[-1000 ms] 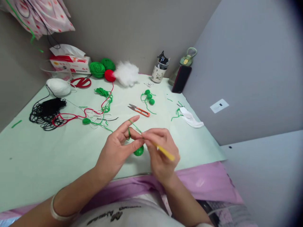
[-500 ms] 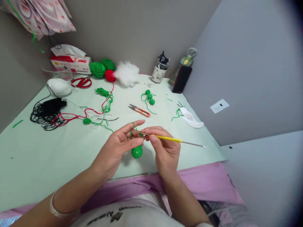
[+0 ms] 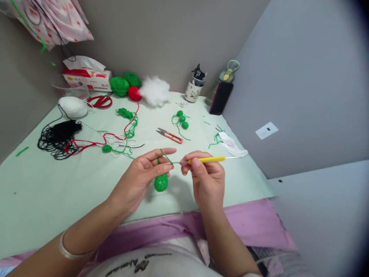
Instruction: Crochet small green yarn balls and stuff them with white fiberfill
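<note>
Between the thumb and fingers of my left hand [image 3: 145,169] is pinched the top of a small round green crochet piece [image 3: 161,183], which hangs below the fingertips. A strand of green yarn [image 3: 166,155] runs over the raised left index finger down to the work. My right hand [image 3: 208,177] grips a crochet hook [image 3: 210,159] by its yellow handle, held nearly level. The hook's thin metal shaft reaches left to the yarn at the left thumb tip; its very tip is too small to make out.
Orange thread snips [image 3: 173,137] lie beyond my hands, with several small green crocheted balls [image 3: 182,118] behind. Tangled black yarn [image 3: 59,136], a white yarn ball [image 3: 72,107] and red scissors [image 3: 100,101] are at the left. A phone [image 3: 221,98] leans against a bottle [image 3: 230,71] at the back right.
My right hand has moved right and drawn the hook away from the left fingers, turning it more level. The green crochet piece has shifted slightly left.
</note>
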Demonstrator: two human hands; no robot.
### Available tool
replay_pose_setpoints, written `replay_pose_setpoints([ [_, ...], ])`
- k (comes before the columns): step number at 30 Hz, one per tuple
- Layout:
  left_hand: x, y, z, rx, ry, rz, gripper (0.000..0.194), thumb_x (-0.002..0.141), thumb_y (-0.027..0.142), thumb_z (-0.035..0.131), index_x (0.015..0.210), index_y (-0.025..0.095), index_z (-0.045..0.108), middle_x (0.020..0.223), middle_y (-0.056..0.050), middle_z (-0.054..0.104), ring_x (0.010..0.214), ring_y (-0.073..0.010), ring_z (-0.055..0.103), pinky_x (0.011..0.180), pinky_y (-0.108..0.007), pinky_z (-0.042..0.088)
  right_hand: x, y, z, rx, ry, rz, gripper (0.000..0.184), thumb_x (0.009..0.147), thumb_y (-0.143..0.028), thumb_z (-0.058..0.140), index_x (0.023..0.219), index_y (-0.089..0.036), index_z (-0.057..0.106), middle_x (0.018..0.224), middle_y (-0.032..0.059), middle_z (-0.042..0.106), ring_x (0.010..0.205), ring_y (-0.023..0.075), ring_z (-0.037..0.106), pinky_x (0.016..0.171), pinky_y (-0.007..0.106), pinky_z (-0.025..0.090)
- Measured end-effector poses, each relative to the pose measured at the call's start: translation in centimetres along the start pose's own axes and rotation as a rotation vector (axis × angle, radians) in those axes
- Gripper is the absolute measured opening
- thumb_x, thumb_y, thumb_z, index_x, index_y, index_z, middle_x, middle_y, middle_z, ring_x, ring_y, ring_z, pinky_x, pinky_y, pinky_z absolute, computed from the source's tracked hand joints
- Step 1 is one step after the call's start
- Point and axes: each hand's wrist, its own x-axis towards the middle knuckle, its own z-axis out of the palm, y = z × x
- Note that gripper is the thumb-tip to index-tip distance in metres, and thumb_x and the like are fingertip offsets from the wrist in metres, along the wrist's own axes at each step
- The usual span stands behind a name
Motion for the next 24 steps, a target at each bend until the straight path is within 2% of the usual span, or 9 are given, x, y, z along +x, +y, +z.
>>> replay_pose_setpoints([
  [2, -0.1, 0.1, 0.3, 0.049, 0.013, 0.056, 0.016, 0.077, 0.026, 0.086, 0.090, 0.021, 0.079, 0.073, 0.001, 0.069, 0.068, -0.0123, 0.060, 0.064, -0.023, 0.045, 0.3, -0.1, 0.4, -0.079, -0.049, -0.024, 0.011, 0.094, -0.027, 0.069, 0.092, -0.027, 0.080, 0.084, 0.0025, 0.071, 0.072, 0.0161, 0.063, 0.067, 0.033, 0.054],
  [4, 0.1, 0.4, 0.3, 0.075, 0.006, 0.089, 0.014, 0.077, 0.028, 0.085, 0.079, 0.020, 0.075, 0.069, 0.001, 0.068, 0.066, -0.0133, 0.060, 0.063, -0.024, 0.045, 0.8, -0.3, 0.6, -0.172, -0.122, -0.068, 0.012, 0.094, -0.025, 0.068, 0.093, -0.027, 0.080, 0.085, 0.0027, 0.071, 0.077, 0.0170, 0.064, 0.071, 0.034, 0.055],
  [7, 1.1, 1.3, -0.6, 0.135, -0.015, 0.096, 0.018, 0.078, 0.031, 0.085, 0.077, 0.019, 0.073, 0.067, 0.001, 0.067, 0.065, -0.0124, 0.060, 0.062, -0.023, 0.043, 2.9, -0.5, -0.2, -0.258, -0.330, -0.073, 0.013, 0.093, -0.025, 0.070, 0.103, -0.027, 0.078, 0.090, 0.0016, 0.071, 0.080, 0.0162, 0.066, 0.075, 0.032, 0.056],
  [9, 2.3, 2.3, -1.7, 0.169, -0.001, 0.110, 0.019, 0.079, 0.033, 0.085, 0.079, 0.018, 0.073, 0.068, 0.001, 0.067, 0.065, -0.0109, 0.059, 0.061, -0.022, 0.043, 5.3, -0.2, -1.0, -0.376, -0.458, -0.065, 0.024, 0.091, -0.024, 0.072, 0.115, -0.027, 0.073, 0.100, 0.0019, 0.072, 0.083, 0.0154, 0.067, 0.078, 0.032, 0.056],
  [11, 3.6, 3.4, -2.6, 0.119, 0.005, 0.109, 0.019, 0.080, 0.033, 0.085, 0.082, 0.018, 0.074, 0.073, 0.001, 0.068, 0.067, -0.0105, 0.061, 0.066, -0.022, 0.046, 7.9, 0.7, -1.5, -0.649, -0.541, -0.101, 0.023, 0.096, -0.023, 0.065, 0.119, -0.024, 0.069, 0.107, 0.0043, 0.071, 0.091, 0.0162, 0.067, 0.083, 0.031, 0.054],
  [13, 4.8, 4.3, -3.3, -0.011, -0.048, 0.118, 0.017, 0.078, 0.029, 0.086, 0.082, 0.018, 0.074, 0.080, 0.001, 0.069, 0.079, -0.0121, 0.065, 0.082, -0.025, 0.052, 10.2, 2.0, -1.6, -1.110, -0.589, -0.093, 0.020, 0.101, -0.027, 0.058, 0.119, -0.023, 0.067, 0.111, 0.0057, 0.070, 0.094, 0.0171, 0.065, 0.085, 0.031, 0.051],
  [16, 5.5, 5.1, -3.9, -0.107, -0.156, 0.151, 0.017, 0.078, 0.028, 0.087, 0.078, 0.018, 0.073, 0.104, -0.003, 0.075, 0.114, -0.0194, 0.064, 0.104, -0.036, 0.051, 12.3, 4.6, -1.1, -1.265, -0.608, -0.066, 0.019, 0.098, -0.023, 0.061, 0.114, -0.017, 0.068, 0.112, 0.0137, 0.068, 0.105, 0.0268, 0.062, 0.083, 0.035, 0.049],
  [19, 5.2, 5.1, -4.6, -0.109, -0.220, 0.178, 0.019, 0.079, 0.033, 0.086, 0.079, 0.021, 0.072, 0.128, -0.006, 0.072, 0.143, -0.0278, 0.047, 0.113, -0.049, 0.046, 12.8, 6.5, -0.8, -1.312, -0.624, -0.061, 0.014, 0.096, -0.018, 0.059, 0.104, -0.014, 0.070, 0.110, 0.0180, 0.067, 0.109, 0.0306, 0.060, 0.086, 0.037, 0.048],
  [24, 4.3, 5.1, -5.7, -0.146, -0.287, 0.193, 0.021, 0.079, 0.035, 0.085, 0.072, 0.023, 0.069, 0.143, -0.004, 0.066, 0.154, -0.0324, 0.033, 0.117, -0.058, 0.040, 12.8, 7.0, -1.5, -1.246, -0.556, -0.055, 0.025, 0.098, -0.010, 0.044, 0.103, -0.015, 0.069, 0.109, 0.0171, 0.068, 0.105, 0.0276, 0.060, 0.090, 0.037, 0.046],
])
